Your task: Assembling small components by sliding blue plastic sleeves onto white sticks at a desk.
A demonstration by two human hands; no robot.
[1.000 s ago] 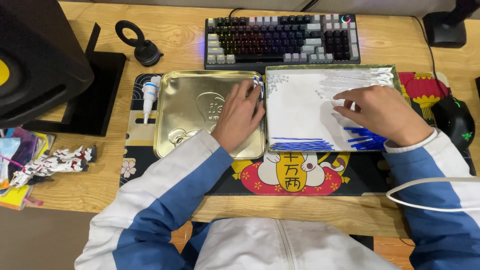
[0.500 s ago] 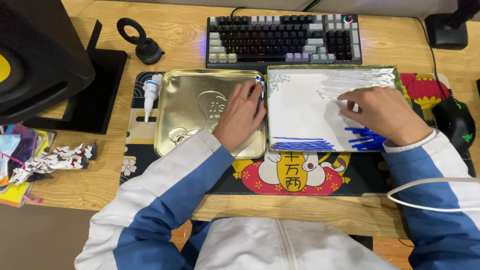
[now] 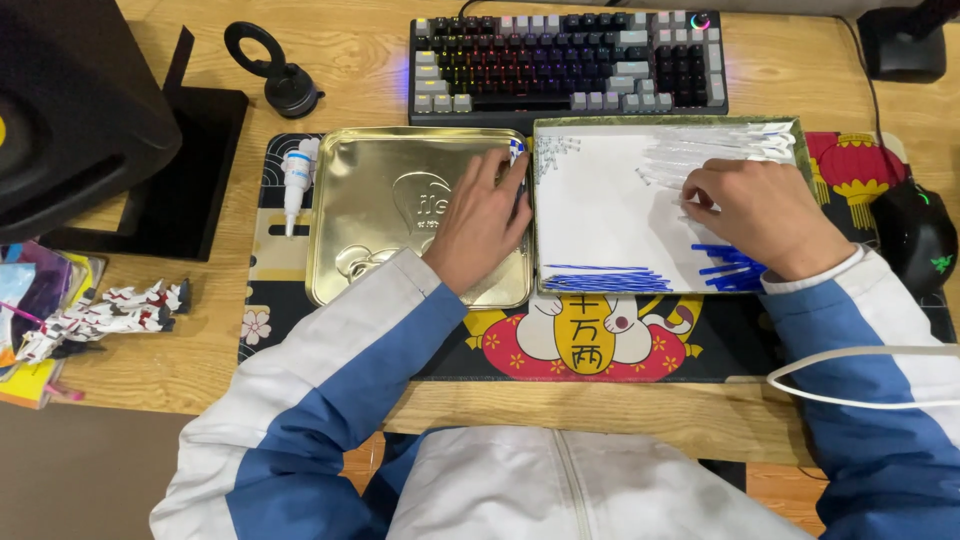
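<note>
Left hand [image 3: 483,222] lies flat, palm down, fingers spread and angled up-right; right hand [image 3: 762,213] palm down, fingers curled leftward with tips pinched together; both forearms sleeved.

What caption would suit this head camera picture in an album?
Left hand rests on a shallow gold metal tin lid; right hand picks among white sticks in a white-lined tray.

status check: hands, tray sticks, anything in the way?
Left hand flat on gold lid, holds nothing. Right hand fingering white sticks in tray; grip unclear. Blue sticks along bottom edge. Nothing in the way.
</note>
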